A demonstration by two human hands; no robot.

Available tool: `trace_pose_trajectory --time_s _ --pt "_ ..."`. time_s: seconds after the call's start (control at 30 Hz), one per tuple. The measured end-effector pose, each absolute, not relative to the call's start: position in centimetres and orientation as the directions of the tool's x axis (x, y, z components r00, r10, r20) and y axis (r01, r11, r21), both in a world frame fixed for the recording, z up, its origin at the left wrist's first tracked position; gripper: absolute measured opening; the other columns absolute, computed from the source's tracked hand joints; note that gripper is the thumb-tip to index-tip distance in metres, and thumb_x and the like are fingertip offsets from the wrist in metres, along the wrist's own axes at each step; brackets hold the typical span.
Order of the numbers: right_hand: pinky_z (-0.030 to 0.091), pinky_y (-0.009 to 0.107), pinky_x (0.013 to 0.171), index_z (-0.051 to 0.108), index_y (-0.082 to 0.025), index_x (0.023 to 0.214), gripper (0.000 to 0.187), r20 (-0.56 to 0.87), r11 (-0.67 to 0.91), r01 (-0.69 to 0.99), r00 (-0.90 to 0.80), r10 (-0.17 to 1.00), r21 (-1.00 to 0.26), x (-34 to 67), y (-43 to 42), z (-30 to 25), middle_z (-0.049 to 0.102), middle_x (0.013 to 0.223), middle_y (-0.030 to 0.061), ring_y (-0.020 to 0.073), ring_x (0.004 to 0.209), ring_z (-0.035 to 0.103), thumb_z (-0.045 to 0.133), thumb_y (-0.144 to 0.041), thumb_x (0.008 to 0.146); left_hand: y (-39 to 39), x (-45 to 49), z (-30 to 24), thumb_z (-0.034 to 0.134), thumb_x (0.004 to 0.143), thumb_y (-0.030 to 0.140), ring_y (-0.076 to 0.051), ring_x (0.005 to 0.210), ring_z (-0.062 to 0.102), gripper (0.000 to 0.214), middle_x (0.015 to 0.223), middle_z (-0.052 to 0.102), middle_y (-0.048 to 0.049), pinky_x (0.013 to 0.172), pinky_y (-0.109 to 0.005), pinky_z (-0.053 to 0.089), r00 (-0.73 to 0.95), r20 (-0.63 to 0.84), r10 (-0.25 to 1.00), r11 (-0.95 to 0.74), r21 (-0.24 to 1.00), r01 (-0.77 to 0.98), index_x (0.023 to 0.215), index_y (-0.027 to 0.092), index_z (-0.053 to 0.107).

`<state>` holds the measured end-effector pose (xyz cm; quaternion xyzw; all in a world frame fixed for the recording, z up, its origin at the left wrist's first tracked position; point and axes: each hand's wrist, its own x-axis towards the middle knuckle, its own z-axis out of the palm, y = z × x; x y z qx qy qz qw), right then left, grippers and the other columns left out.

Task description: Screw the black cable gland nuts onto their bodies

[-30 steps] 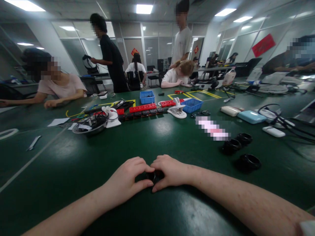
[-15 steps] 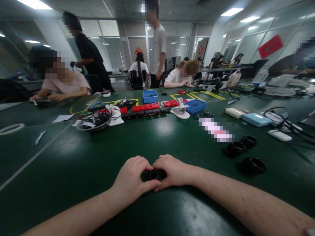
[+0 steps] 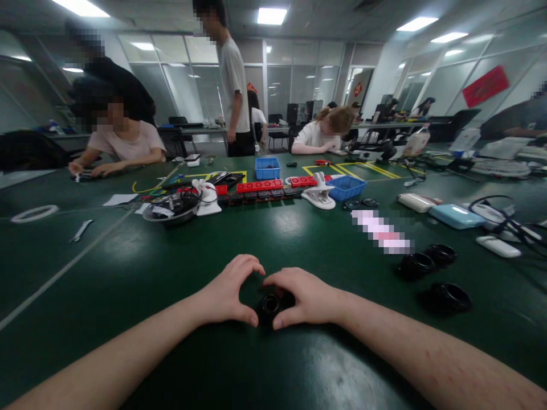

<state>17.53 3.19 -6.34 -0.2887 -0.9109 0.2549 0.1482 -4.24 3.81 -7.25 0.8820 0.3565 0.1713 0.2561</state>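
Compared with the preceding frame, the left hand is drawn back from the small black ring and its fingers are parted; the right hand is almost unmoved. The small black ring, taken as the centre of the dial, stands on the green table, its round opening visible from above. The left hand lies at nine o'clock, thumb and fingers spread in a wide C, holding nothing. The right hand lies at three o'clock, curved about the ring's near side; whether it grips or merely surrounds the ring cannot be told. The step in hand appears to be a release or change of grip by the left hand. A renewed left-hand hold would call for closing thumb and fingers inward, toward three o'clock. Farther out, a loose ring lies at three o'clock; between two and three, a near ring sits just beside a far ring. A metal bowl occupies ten o'clock.
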Motion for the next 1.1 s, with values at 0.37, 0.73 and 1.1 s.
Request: trace_pose_trajectory --time_s 0.37,0.73,1.1 --pt "0.04 0.028 0.067 0.056 -0.014 0.096 0.048 0.261 0.769 0.437 -0.763 0.591 -0.466 16.8 1.9 -6.3 0.06 0.086 0.0051 0.0171 0.077 0.053 0.066 -0.05 0.066 2.2 -2.3 -7.7 0.074 0.057 0.049 -0.022 0.091 0.046 0.053 0.094 0.052 -0.0036 0.083 -0.035 0.039 0.746 0.125 0.654 -0.686 0.514 0.516 0.097 0.02 0.058" --pt "0.041 0.027 0.067 0.056 -0.016 0.101 0.042 0.292 0.84 0.417 -0.803 0.519 -0.346 16.8 1.9 -6.6 0.061 0.083 0.0047 0.016 0.074 0.054 0.063 -0.044 0.072 2.4 -2.0 -7.7 0.076 0.057 0.035 -0.022 0.09 0.048 0.038 0.092 0.053 -0.003 0.082 -0.035 0.04 0.705 0.101 0.702 -0.625 0.562 0.542 0.088 0.019 0.061" --pt "0.044 0.031 0.071 0.05 -0.016 0.095 0.032 0.429 0.671 0.508 -0.521 0.739 -0.539 17.0 2.0 -7.3 0.057 0.088 0.0054 0.0171 0.08 0.053 0.064 -0.03 0.07 2.5 -2.4 -8.0 0.072 0.063 0.041 -0.022 0.092 0.049 0.034 0.095 0.054 -0.0034 0.082 -0.037 0.041 0.631 0.124 0.766 -0.591 0.523 0.614 0.083 0.019 0.056"
